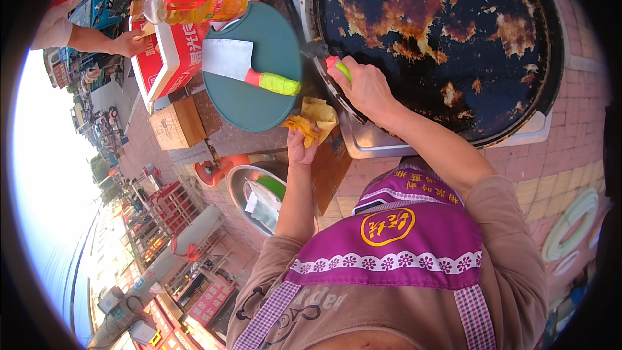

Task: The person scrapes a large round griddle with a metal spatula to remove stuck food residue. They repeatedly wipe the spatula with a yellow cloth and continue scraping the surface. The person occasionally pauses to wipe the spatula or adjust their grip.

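Observation:
My right hand (367, 85) grips the taped green and red handle of a scraper (316, 49). Its dark blade is at the left rim of a large round black griddle (413, 82), whose surface carries patches of browned residue. In my left hand (301, 148) is a crumpled yellow cloth (318, 115), near the table's front edge. Beyond that hand, a cleaver (228, 58) with a red and yellow-green taped handle lies on a round green cutting board (257, 112).
A bottle of yellow oil (218, 2) lies in view over a red-and-white box (170, 68), where another person's hand (132, 43) reaches. A wooden block (180, 124) stands at the table's left. Below are a metal basin (238, 180) and an orange stool-like object (218, 170).

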A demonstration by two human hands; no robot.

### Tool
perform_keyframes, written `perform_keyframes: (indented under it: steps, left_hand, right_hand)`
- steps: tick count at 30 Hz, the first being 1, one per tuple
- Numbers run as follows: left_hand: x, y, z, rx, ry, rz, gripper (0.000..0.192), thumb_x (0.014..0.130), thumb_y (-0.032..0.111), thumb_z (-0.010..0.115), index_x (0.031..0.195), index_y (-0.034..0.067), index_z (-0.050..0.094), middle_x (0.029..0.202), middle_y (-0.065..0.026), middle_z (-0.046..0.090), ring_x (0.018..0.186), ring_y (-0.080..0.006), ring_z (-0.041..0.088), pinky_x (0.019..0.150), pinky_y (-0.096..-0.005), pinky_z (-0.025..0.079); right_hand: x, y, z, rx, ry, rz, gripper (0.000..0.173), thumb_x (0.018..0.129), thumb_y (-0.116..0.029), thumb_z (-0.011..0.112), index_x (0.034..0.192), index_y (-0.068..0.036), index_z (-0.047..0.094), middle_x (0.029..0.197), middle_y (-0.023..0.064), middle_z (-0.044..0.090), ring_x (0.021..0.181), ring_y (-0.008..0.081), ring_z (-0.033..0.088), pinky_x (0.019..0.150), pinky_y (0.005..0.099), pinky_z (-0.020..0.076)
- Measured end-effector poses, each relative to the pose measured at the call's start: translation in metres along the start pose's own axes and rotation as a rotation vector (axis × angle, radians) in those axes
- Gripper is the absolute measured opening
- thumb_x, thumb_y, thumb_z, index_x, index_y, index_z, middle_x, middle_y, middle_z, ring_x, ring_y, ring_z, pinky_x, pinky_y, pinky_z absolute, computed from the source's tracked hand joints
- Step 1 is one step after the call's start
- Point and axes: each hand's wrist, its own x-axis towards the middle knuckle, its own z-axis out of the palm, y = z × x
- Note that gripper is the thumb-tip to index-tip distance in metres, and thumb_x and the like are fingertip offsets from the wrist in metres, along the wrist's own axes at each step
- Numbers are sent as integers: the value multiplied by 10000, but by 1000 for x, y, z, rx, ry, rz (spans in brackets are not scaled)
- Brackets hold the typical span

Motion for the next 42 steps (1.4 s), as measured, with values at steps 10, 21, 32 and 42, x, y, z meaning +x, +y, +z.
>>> perform_keyframes:
  steps: [10,21,32,42]
  left_hand:
    - [0,0,0,-14,0,-5,341,885,92,705,1161,62,507,1098,-62,536,988,-190,513,877,-318,491]
    - [1,-1,-1,-6,-14,5,334,887,95,704,1157,62,511,1095,-61,536,987,-191,518,874,-317,497]
    - [0,-1,3,-2,11,9,355,881,113,717,1159,61,502,1073,-54,531,970,-180,517,865,-307,496]
    - [0,-2,2,17,26,18,353,872,111,725,1153,63,516,1072,-52,537,970,-180,517,866,-309,497]
  right_hand:
    - [4,-1,4,3,17,15,427,959,-412,564,908,11,585,676,261,633,675,457,641,600,526,511]
    - [16,-3,10,19,79,-13,393,988,-373,544,915,13,552,656,271,605,659,471,616,564,518,487]
    - [36,-12,11,16,95,60,421,994,-402,506,935,10,568,710,257,646,693,461,644,625,532,508]
    - [50,-14,17,23,168,57,380,986,-356,549,908,16,548,654,275,607,659,474,623,574,525,501]
